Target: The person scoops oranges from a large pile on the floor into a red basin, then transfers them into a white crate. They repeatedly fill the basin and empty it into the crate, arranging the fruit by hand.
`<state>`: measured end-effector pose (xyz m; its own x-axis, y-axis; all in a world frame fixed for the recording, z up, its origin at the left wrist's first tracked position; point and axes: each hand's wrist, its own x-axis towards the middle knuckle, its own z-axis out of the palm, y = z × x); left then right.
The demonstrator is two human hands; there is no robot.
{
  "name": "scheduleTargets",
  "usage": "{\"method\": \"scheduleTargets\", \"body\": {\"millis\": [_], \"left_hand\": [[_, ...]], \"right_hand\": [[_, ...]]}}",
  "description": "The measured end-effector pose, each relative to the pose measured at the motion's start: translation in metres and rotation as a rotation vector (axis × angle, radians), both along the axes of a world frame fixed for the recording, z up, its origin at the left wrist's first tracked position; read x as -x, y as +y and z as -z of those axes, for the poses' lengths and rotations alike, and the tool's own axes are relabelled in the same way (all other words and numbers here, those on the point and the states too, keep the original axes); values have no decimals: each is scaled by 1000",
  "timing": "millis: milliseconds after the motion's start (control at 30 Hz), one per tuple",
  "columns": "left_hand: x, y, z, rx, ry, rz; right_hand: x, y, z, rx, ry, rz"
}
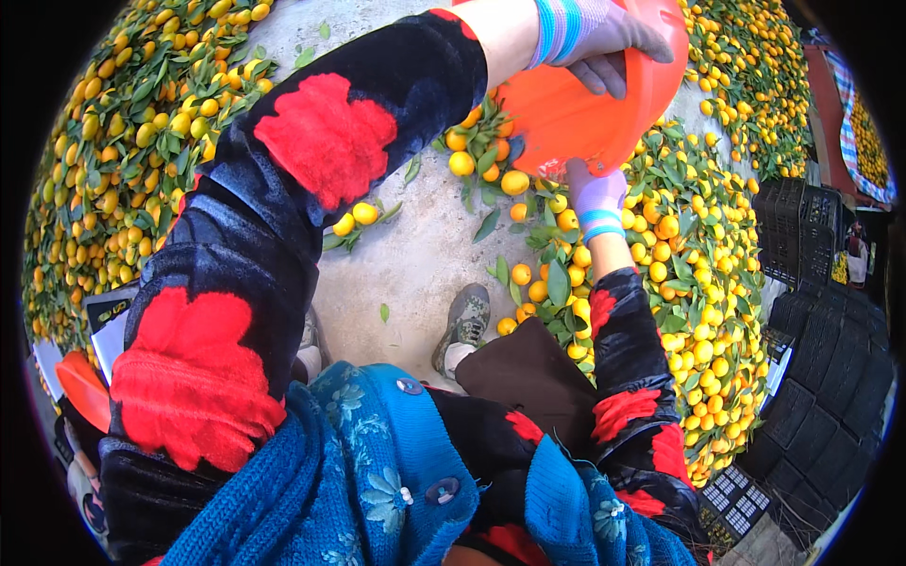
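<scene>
Head view: orange basin held between two gloved hands

At the left, a bank of small yellow-orange fruit [113, 170] with green leaves fills the edge of the scene. Next, the left sleeve [326, 141], black with red flowers, reaches up and across. Beneath it, a few loose fruit [354, 219] lie on the pale concrete floor [396, 283], and a patterned shoe [465, 325] stands nearer the body.

Right of centre, ahead of the body, is the orange basin [566, 118], tilted. Its long axis runs roughly from upper right to lower left, between the hands. The left hand [618, 42] is clamped on its far, upper side; the right hand [596, 193], nearer the body, grips the near rim from below. Its mouth seems to face left, though the top edge crops it, so I can't be sure.

Farther right, a leafy fruit heap [698, 330] spreads beside the right forearm, then black crates [830, 377] stand stacked.
</scene>
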<state>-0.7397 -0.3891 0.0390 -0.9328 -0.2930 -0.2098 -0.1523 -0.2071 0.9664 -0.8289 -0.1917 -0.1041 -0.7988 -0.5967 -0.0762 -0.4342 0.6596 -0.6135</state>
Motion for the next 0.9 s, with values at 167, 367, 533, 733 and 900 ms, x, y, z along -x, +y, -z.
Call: {"method": "scheduleTargets", "body": {"millis": [167, 367, 533, 733, 900], "left_hand": [[-64, 29, -6, 244, -230, -13], [-196, 47, -37, 254, -173, -164], [-264, 67, -88, 310, 54, -419], [-273, 89, -111, 156, 118, -376], [-236, 120, -101, 16, 146, -280]], "right_hand": [[-128, 19, 9, 132, -189, 3], [-241, 21, -22, 229, -293, 47], [-268, 12, -60, 375, -278, -167], [-250, 38, -89, 588, -145, -159], [-218, 93, -88, 546, 150, -80]]}}
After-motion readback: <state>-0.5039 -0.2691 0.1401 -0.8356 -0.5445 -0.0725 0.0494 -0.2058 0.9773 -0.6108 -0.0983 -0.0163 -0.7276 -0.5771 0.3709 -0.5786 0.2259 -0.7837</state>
